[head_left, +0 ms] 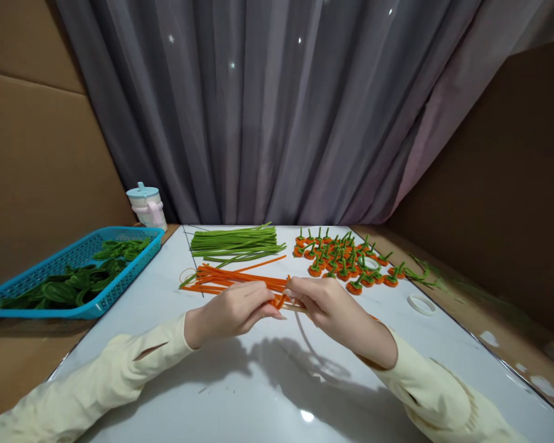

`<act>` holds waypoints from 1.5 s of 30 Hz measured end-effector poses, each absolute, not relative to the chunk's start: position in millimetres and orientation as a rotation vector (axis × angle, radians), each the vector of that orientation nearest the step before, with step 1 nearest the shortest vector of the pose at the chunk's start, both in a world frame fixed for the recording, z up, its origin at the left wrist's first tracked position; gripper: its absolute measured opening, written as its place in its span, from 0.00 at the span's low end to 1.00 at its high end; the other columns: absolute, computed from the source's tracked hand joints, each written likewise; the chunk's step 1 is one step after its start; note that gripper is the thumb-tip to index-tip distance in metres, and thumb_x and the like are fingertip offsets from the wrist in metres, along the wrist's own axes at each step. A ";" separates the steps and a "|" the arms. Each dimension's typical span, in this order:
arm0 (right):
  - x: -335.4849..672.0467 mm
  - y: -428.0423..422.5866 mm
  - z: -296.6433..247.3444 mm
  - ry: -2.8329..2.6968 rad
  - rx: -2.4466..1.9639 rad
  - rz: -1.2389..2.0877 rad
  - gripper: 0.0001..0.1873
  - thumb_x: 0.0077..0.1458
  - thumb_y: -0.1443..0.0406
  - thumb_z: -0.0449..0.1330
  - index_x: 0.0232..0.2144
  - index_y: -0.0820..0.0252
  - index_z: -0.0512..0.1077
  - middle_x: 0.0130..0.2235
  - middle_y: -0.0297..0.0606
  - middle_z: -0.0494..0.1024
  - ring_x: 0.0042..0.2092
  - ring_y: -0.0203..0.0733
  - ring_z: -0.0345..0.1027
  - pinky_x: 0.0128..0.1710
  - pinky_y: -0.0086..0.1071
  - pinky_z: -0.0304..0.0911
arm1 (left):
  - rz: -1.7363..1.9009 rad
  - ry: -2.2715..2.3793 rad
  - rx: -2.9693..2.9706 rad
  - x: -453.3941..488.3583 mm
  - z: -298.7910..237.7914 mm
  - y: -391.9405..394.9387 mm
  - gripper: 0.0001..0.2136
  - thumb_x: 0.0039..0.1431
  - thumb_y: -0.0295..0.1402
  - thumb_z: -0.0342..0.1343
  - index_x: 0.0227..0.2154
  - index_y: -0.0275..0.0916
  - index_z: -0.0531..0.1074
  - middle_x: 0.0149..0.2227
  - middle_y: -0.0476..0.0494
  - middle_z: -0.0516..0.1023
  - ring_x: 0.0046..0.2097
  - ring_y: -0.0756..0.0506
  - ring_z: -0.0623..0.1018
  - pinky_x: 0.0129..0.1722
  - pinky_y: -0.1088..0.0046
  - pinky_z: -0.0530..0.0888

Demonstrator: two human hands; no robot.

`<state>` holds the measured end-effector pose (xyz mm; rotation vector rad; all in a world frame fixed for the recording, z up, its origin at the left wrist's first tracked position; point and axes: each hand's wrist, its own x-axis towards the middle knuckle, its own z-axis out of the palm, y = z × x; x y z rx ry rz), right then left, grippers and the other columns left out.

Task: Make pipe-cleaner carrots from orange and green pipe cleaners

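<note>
Over the middle of the white table, my left hand (240, 306) pinches a bent orange pipe cleaner (278, 301) between thumb and fingers. My right hand (330, 304) is closed at the other side of the same piece, its fingertips almost meeting the left ones. A thin pale stick (296, 308) shows just under the right fingers; whether that hand holds it I cannot tell. Behind both hands lies a loose bundle of straight orange pipe cleaners (216, 277), partly hidden by them. Farther back rests a neat pile of green pipe cleaners (233, 241).
Many small orange pieces with green stems (344, 261) stand at the back right. A white tape roll (421, 304) lies near the right edge. At left are a blue basket (154, 237) of green leaf shapes (69, 286) and a lidded cup (148, 208). Grey curtains (258, 123) hang behind.
</note>
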<state>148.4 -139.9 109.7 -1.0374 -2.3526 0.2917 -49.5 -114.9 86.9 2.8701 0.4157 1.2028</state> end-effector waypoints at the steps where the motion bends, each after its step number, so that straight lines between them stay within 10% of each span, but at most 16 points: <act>1: 149.1 -140.1 109.7 -2.373 -1.006 0.234 0.11 0.47 0.79 0.45 0.22 0.60 0.56 0.20 0.28 0.55 0.22 0.31 0.46 0.23 0.24 0.42 | 1.186 0.406 2.889 -49.7 87.6 -115.2 0.14 0.65 0.33 0.42 0.28 0.34 0.68 0.24 0.45 0.71 0.26 0.51 0.70 0.26 0.78 0.67; 13: 146.5 -143.9 111.8 -2.478 -0.861 -0.036 0.15 0.62 0.59 0.49 0.27 0.61 0.65 0.22 0.30 0.61 0.22 0.32 0.50 0.23 0.27 0.42 | 1.137 0.266 2.921 -47.3 91.3 -120.7 0.11 0.65 0.30 0.41 0.31 0.33 0.66 0.25 0.44 0.70 0.26 0.50 0.70 0.27 0.76 0.69; 27: 140.5 -137.2 113.2 -2.270 -0.983 1.309 0.18 0.62 0.60 0.47 0.23 0.62 0.61 0.18 0.29 0.62 0.19 0.30 0.56 0.21 0.23 0.52 | 1.359 0.091 3.206 -51.2 82.6 -120.3 0.05 0.62 0.27 0.48 0.30 0.34 0.63 0.19 0.50 0.65 0.22 0.50 0.63 0.21 0.74 0.59; 37: 150.5 -141.8 126.3 -2.247 -0.855 0.945 0.17 0.60 0.56 0.51 0.31 0.64 0.70 0.27 0.36 0.70 0.28 0.33 0.60 0.28 0.25 0.55 | 1.275 0.198 2.931 -48.5 89.7 -124.6 0.11 0.65 0.30 0.42 0.29 0.34 0.64 0.21 0.47 0.67 0.22 0.51 0.63 0.22 0.76 0.61; 45: 153.2 -128.8 116.7 -1.958 -0.891 1.843 0.22 0.55 0.53 0.56 0.26 0.69 0.72 0.16 0.26 0.55 0.18 0.26 0.38 0.16 0.25 0.35 | 1.284 0.132 3.105 -48.3 86.7 -121.7 0.10 0.64 0.29 0.44 0.29 0.32 0.67 0.19 0.49 0.64 0.21 0.51 0.61 0.20 0.74 0.58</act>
